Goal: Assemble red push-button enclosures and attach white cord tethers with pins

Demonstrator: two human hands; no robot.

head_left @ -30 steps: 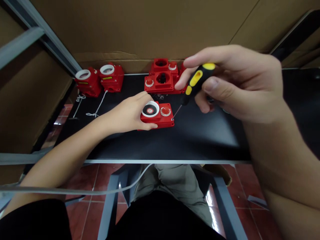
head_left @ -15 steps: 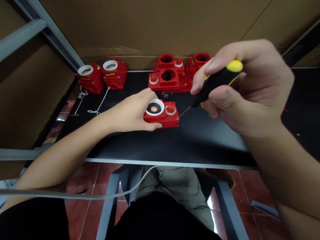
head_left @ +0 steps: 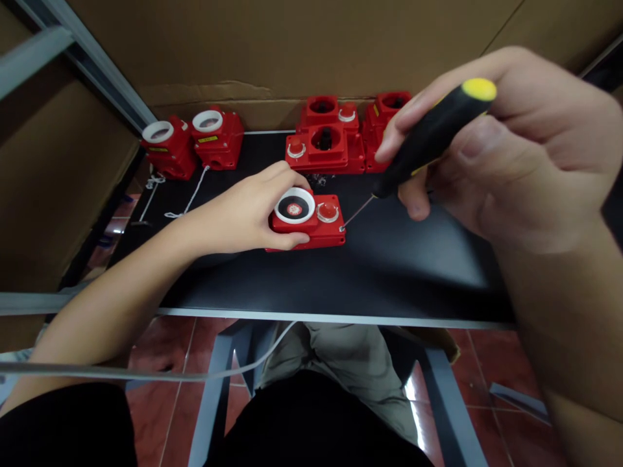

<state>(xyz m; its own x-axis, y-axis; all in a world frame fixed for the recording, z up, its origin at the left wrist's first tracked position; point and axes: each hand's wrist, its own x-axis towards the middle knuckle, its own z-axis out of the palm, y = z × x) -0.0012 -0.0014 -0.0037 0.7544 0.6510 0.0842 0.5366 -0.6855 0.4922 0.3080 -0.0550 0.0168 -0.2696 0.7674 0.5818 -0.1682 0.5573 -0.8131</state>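
Observation:
My left hand [head_left: 257,211] grips the left end of a red alarm box [head_left: 318,227], thumb along its near side and fingers behind. The box lies on the black tabletop [head_left: 370,279]; it has a white-ringed round opening with a black disc inside and a red button set in a clear collar. My right hand [head_left: 525,155] is closed around the black and yellow handle of a screwdriver [head_left: 428,139]. Slanting down to the left, the screwdriver's thin shaft meets a screw [head_left: 342,228] at the box's right corner.
Two red boxes with white rings [head_left: 168,149] stand at the back left, white cords [head_left: 192,194] trailing from them. More red housings [head_left: 324,139] are grouped at the back against a cardboard wall [head_left: 292,52]. A white cable [head_left: 243,373] hangs across below the table edge.
My right hand has shifted up and right and its fingers have loosened and rolled around the handle. The screwdriver tip remains at the corner screw. The view has moved slightly.

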